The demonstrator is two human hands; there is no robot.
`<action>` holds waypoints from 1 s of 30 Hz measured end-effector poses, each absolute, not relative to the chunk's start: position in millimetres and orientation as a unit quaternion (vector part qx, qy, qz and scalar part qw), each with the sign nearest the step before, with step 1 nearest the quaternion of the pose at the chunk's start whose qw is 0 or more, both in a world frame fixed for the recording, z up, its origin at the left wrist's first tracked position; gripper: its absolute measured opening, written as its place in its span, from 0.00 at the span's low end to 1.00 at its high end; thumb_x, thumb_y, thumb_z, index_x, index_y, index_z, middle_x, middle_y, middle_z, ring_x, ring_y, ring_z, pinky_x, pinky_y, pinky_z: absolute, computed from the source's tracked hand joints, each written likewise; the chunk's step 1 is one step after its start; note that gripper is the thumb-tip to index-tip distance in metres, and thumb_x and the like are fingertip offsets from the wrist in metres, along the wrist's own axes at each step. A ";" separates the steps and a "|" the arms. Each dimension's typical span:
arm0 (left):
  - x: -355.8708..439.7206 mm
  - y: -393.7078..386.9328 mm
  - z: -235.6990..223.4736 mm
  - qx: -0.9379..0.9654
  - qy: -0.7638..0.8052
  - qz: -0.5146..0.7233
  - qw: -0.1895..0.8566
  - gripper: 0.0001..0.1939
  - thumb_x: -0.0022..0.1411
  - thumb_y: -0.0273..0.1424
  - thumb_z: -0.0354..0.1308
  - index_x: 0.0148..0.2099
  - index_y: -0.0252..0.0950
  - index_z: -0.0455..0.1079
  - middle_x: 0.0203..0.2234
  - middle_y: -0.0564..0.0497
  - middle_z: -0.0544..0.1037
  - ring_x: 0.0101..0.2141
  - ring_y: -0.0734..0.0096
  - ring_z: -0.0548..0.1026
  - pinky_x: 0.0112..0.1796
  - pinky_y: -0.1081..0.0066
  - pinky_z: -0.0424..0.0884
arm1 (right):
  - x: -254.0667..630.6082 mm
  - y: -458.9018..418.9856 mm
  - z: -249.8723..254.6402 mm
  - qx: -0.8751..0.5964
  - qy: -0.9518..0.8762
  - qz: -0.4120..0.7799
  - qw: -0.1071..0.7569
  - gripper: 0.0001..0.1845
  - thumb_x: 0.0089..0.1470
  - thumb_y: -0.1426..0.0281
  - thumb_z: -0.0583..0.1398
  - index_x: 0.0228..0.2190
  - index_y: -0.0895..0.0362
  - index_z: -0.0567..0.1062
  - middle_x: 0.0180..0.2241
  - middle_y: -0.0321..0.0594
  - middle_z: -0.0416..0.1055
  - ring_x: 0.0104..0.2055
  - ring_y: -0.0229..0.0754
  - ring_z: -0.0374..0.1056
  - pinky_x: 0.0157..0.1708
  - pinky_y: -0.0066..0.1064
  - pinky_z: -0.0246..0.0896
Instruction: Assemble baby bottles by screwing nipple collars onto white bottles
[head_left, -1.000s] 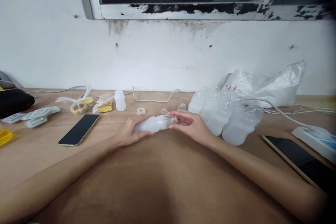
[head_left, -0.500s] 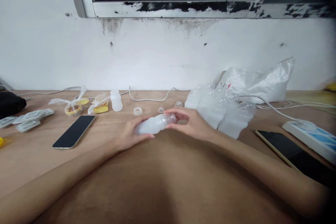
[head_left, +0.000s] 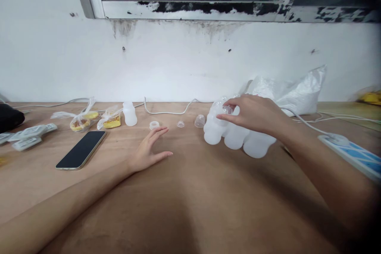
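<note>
My left hand (head_left: 150, 151) rests low over the table with its fingers apart and nothing in them. Just beyond its fingertips lies a translucent ring collar (head_left: 154, 125), with a small clear nipple (head_left: 180, 124) farther right. A clear domed cap (head_left: 199, 121) stands beside the bottle group. My right hand (head_left: 248, 113) pinches the clear capped top of a frosted baby bottle (head_left: 219, 122) at the group's left side. Other frosted bottles (head_left: 256, 147) with clear tops stand close together under and behind that hand, partly hidden by it. An uncapped frosted bottle (head_left: 129, 114) stands at the back left.
A black phone (head_left: 81, 150) lies left of my left hand. Small bags of food (head_left: 111, 119) and several white packets (head_left: 32, 134) are farther left. A white plastic bag (head_left: 300, 91) leans behind the bottles. A power strip (head_left: 351, 154) and cables are at right.
The bottle held between both hands has left my left hand, which is now open. My right hand has carried it right and back to the other bottles, uncovering the domed cap.
</note>
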State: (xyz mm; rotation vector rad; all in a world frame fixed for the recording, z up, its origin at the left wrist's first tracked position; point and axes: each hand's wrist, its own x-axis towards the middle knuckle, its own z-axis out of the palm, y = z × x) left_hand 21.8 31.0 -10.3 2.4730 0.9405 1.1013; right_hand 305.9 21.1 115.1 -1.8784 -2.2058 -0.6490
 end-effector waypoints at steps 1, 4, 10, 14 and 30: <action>21.9 30.7 -10.0 0.855 0.326 0.380 0.136 0.30 0.52 0.38 0.56 0.56 0.40 0.53 0.52 0.45 0.58 0.53 0.64 0.57 0.50 0.62 0.59 | 307.1 22.7 114.1 -0.637 -0.736 -0.216 0.077 0.23 0.45 0.52 0.51 0.32 0.56 0.73 0.28 0.42 0.70 0.29 0.45 0.63 0.22 0.31 0.50; 22.3 30.2 -9.3 0.857 0.323 0.379 0.134 0.29 0.53 0.38 0.56 0.56 0.40 0.53 0.52 0.45 0.58 0.53 0.64 0.57 0.50 0.62 0.60 | 310.8 25.8 112.4 -0.644 -0.732 -0.214 0.061 0.23 0.45 0.52 0.51 0.32 0.56 0.73 0.29 0.42 0.70 0.30 0.46 0.64 0.23 0.31 0.51; 22.8 29.2 -7.7 0.859 0.318 0.377 0.139 0.28 0.53 0.38 0.55 0.56 0.41 0.55 0.52 0.45 0.58 0.52 0.64 0.58 0.50 0.62 0.60 | 316.3 31.7 108.1 -0.639 -0.733 -0.225 0.063 0.23 0.46 0.54 0.51 0.35 0.58 0.71 0.28 0.43 0.70 0.30 0.46 0.65 0.21 0.30 0.50; 22.9 28.7 -7.2 0.861 0.313 0.375 0.142 0.27 0.53 0.38 0.55 0.55 0.40 0.55 0.52 0.45 0.58 0.52 0.65 0.57 0.50 0.63 0.60 | 316.0 32.6 107.2 -0.649 -0.721 -0.233 0.067 0.23 0.45 0.54 0.52 0.36 0.58 0.70 0.27 0.42 0.70 0.29 0.46 0.65 0.21 0.31 0.51; 21.7 23.1 -2.2 0.922 0.299 0.235 0.068 0.29 0.59 0.41 0.45 0.60 0.36 0.46 0.57 0.45 0.50 0.56 0.66 0.51 0.55 0.64 0.50 | 261.1 4.0 78.6 -0.458 -0.843 -0.180 0.218 0.26 0.54 0.58 0.46 0.49 0.63 0.62 0.49 0.49 0.60 0.52 0.47 0.55 0.49 0.38 0.52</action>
